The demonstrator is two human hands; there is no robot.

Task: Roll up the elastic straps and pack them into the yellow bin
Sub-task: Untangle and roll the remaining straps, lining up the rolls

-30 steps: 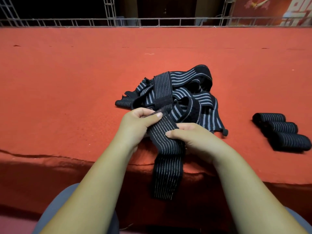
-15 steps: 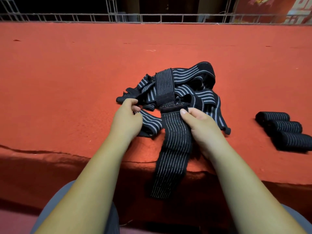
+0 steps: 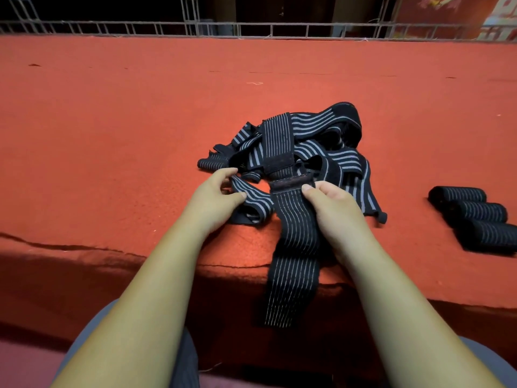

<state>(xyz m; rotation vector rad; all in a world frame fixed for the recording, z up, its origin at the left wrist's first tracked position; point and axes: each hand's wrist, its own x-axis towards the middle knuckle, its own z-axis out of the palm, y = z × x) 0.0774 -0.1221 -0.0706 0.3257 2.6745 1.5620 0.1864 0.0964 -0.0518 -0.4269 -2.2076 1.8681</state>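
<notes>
the left grip (image 3: 215,197) pinched a wide-striped black elastic strap (image 3: 257,200) between thumb and fingers, close to the near edge of the red felt-covered table (image 3: 112,135). the right grip (image 3: 333,211) pinched the hemmed end of a thin-striped black elastic strap (image 3: 293,247) that hung over that edge. just behind lay a tangled pile of black striped straps (image 3: 316,141). three rolled black straps (image 3: 475,217) lay side by side toward the right edge.

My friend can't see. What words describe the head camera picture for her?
The right hand pinches the top of a striped strap hanging over a red table's edge; the left hand pinches another strap by a tangled pile. Three rolled straps lie at right.
</notes>
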